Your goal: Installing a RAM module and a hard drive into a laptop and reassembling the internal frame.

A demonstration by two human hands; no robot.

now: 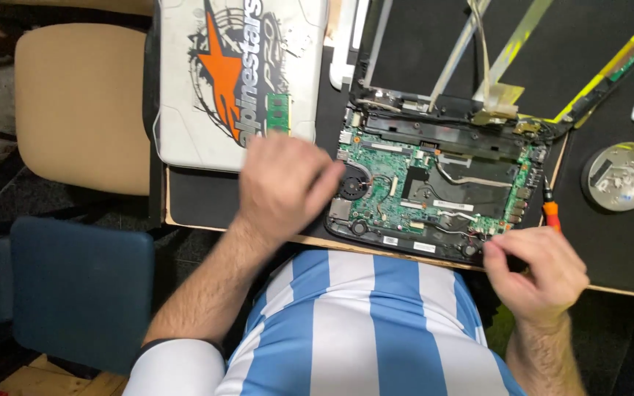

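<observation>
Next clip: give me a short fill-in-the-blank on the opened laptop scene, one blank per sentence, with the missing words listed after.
1. The left hand rests at the left end of the green ____ inside the opened laptop.
2. The small round fan beside the left hand's fingers is ____ in colour.
3. The screwdriver near the right hand has an ____ handle.
4. The person's shirt is striped white and light ____.

Missing words: circuit board; black; orange; blue
</observation>
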